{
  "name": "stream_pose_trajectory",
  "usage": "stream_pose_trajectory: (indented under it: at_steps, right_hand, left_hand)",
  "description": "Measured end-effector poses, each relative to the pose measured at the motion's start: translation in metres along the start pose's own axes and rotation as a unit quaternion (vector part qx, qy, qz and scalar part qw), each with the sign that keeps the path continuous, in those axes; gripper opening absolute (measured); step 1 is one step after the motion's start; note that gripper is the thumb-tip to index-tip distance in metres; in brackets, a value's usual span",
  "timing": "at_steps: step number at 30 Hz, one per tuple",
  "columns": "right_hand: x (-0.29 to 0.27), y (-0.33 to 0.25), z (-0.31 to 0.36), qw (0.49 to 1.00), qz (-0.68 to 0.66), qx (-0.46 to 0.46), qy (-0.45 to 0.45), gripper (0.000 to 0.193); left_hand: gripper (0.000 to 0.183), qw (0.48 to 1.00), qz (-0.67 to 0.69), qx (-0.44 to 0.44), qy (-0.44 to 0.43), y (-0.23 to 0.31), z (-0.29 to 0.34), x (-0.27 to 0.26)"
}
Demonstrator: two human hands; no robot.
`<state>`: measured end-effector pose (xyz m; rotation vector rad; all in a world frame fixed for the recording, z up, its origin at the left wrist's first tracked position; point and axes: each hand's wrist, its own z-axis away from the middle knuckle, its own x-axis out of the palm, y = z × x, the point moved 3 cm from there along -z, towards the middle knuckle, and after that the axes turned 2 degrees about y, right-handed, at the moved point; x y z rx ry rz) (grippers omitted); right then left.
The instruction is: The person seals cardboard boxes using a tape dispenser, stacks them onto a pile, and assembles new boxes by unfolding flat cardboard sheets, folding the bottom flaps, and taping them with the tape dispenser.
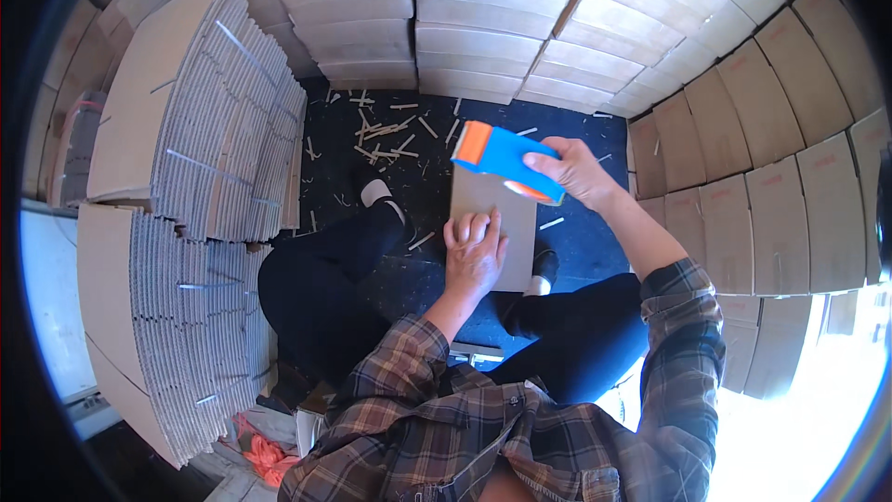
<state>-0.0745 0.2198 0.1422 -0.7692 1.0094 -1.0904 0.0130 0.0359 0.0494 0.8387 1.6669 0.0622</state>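
A narrow brown cardboard box (pixel 518 265) lies between my legs, its long side running away from me. My left hand (pixel 476 253) rests on it near its left edge, fingers bent and slightly apart, pressing on the cardboard. In my right hand (pixel 578 172) is a blue and orange tape dispenser (pixel 506 154), its orange end pointing left. The dispenser is above the far end of the box and covers part of it. I cannot tell whether tape touches the cardboard.
Flat cardboard sheets in strapped bundles (pixel 214 121) are piled at my left. Stacked cartons (pixel 492 14) form a wall ahead, and more cartons (pixel 743 121) line the right. Cardboard strips (pixel 386 135) litter the dark floor (pixel 418 177). A crumpled orange-red bag (pixel 268 458) lies lower left.
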Motion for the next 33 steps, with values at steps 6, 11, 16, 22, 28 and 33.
stream_pose_trajectory:
  at_steps: [6, 11, 16, 22, 28, 33]
  right_hand:
    - [0.032, 0.021, -0.022, 0.996, 0.034, -0.006, -0.084, 0.044]
    - [0.027, 0.027, -0.026, 0.995, 0.036, -0.014, -0.097, 0.049]
    - [0.028, 0.014, -0.022, 0.993, 0.068, -0.005, -0.093, 0.051]
    - [0.03, 0.006, -0.024, 0.991, 0.079, 0.032, -0.107, 0.052]
    - [0.034, 0.003, -0.025, 0.991, 0.077, 0.037, -0.106, 0.052]
    - [0.037, 0.006, -0.031, 0.977, 0.179, 0.065, -0.098, 0.053]
  left_hand:
    - [0.053, 1.0, 0.028, -0.006, 0.003, -0.002, 0.003, 0.001]
    - [0.045, 0.997, 0.074, -0.015, 0.021, -0.007, -0.001, -0.004]
    - [0.03, 0.822, 0.442, -0.337, 0.126, -0.067, -0.002, 0.002]
    - [0.052, 0.46, 0.75, -0.474, -0.023, -0.095, -0.047, -0.006]
    - [0.024, 0.466, 0.769, -0.437, 0.003, -0.111, -0.052, 0.027]
    - [0.015, 0.522, 0.738, -0.422, 0.07, -0.121, -0.043, 0.051]
